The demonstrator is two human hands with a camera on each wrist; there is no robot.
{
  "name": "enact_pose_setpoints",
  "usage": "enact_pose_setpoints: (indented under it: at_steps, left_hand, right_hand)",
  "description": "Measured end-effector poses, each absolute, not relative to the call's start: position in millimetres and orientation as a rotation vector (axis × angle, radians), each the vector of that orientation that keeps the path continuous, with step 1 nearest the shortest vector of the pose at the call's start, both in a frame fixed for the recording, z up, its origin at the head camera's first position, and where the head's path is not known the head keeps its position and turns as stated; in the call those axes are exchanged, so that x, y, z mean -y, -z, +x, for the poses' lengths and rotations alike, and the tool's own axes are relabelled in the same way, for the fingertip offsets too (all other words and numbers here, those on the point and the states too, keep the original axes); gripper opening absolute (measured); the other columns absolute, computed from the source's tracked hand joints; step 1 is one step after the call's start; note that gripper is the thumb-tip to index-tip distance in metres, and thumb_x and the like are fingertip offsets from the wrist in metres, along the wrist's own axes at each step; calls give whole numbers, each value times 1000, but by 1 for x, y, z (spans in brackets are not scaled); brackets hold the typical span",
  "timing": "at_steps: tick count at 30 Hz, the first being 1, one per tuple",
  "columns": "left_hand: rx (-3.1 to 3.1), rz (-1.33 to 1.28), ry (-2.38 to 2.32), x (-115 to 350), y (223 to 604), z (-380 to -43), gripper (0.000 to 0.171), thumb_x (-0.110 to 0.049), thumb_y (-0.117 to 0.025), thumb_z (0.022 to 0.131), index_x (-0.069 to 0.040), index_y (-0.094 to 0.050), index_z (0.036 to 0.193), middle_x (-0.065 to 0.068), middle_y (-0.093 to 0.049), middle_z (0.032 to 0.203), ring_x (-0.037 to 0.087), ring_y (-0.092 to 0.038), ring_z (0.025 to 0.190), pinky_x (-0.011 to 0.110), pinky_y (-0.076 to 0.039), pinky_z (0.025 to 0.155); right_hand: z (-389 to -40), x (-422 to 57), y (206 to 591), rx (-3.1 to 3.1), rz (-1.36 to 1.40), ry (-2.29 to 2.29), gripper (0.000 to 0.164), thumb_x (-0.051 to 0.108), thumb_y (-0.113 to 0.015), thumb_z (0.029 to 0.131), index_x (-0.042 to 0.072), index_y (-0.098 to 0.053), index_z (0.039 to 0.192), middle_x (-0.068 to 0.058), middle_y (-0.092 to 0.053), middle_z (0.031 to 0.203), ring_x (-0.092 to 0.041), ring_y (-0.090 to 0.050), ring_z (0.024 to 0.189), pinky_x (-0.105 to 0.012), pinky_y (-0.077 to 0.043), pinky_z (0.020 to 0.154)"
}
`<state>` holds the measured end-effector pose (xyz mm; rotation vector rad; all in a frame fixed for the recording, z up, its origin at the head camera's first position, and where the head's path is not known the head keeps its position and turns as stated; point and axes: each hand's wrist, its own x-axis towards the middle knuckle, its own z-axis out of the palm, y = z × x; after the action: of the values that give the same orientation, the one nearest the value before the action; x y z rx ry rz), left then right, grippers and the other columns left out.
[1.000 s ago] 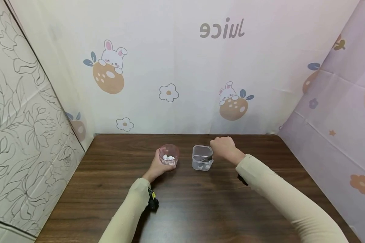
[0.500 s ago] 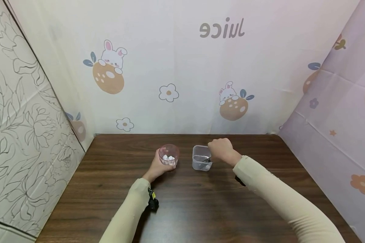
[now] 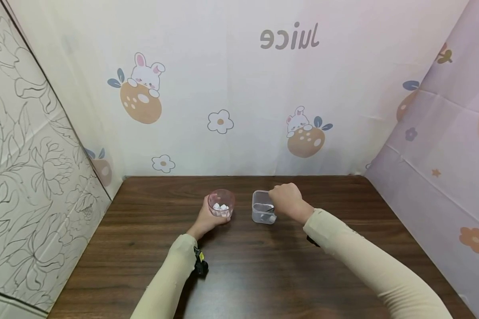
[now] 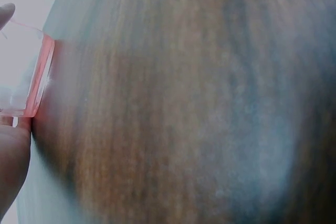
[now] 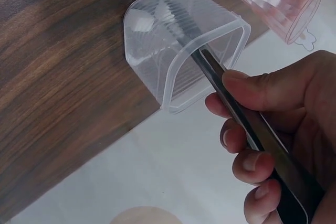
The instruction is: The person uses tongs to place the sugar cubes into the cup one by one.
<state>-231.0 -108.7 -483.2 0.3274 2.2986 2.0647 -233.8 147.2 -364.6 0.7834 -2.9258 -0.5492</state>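
In the head view my left hand (image 3: 208,220) grips a clear pink cup (image 3: 225,196) that stands on the table. Several white cubes (image 3: 223,209) lie inside the cup. To its right is a clear plastic container (image 3: 258,215), with my right hand (image 3: 288,202) over its right side. The right wrist view shows my right hand (image 5: 294,108) holding metal tongs (image 5: 223,87) with dark handles, fingers curled round them. Their tips reach down into the container, close to white pieces (image 5: 142,21) at the bottom. Whether the tips pinch a piece is unclear.
The brown wooden table (image 3: 239,274) ends at a printed cloth backdrop (image 3: 255,146) just behind the cup and container. Patterned panels rise at the left and right sides. A small black device (image 3: 201,265) is strapped at my left wrist.
My right hand has shifted slightly left and down over the container, with the tongs still inside it. My left hand and the cup have stayed put.
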Motion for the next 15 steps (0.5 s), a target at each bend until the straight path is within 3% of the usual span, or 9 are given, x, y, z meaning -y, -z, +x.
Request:
enact_pose_setpoints:
  at_steps: [15]
  left_hand:
    - [-2310, 332, -2057, 109, 484, -231, 87, 2, -81, 68, 6, -29, 138, 27, -44, 133, 39, -43, 122, 44, -35, 100]
  right_hand:
    - [-235, -162, 358, 2831, 756, 457, 29, 24, -85, 61, 12, -59, 64, -2, -56, 59, -16, -51, 49, -36, -45, 43]
